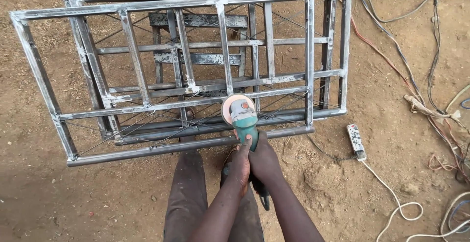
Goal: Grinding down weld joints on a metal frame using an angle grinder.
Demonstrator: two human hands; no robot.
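Both my hands are clamped on the green angle grinder (243,119), held out in front of me over my knees. My left hand (240,166) wraps the body from the left side with the thumb laid up along the casing, and my right hand (264,162) grips it from the right, pressed close against the left so the two touch. The grinder points away from me, and its round disc (234,106), pale pinkish on its face, sits just past my fingertips, against a flat bar of the welded steel frame (137,60). That frame stretches ahead of my hands and off to the left, a grey grid of bars and tubes stacked over a second frame of the same kind, all lying on the dirt ground (58,198). Its nearest round tube (147,150) runs crosswise just beyond my knuckles. To the right of my hands, a white power strip (356,141) lies on the ground, with a white cord (396,198) trailing from it. Farther right, a tangle of cables (431,100) runs over the dirt. My dark trousers (188,193) show below my wrists.
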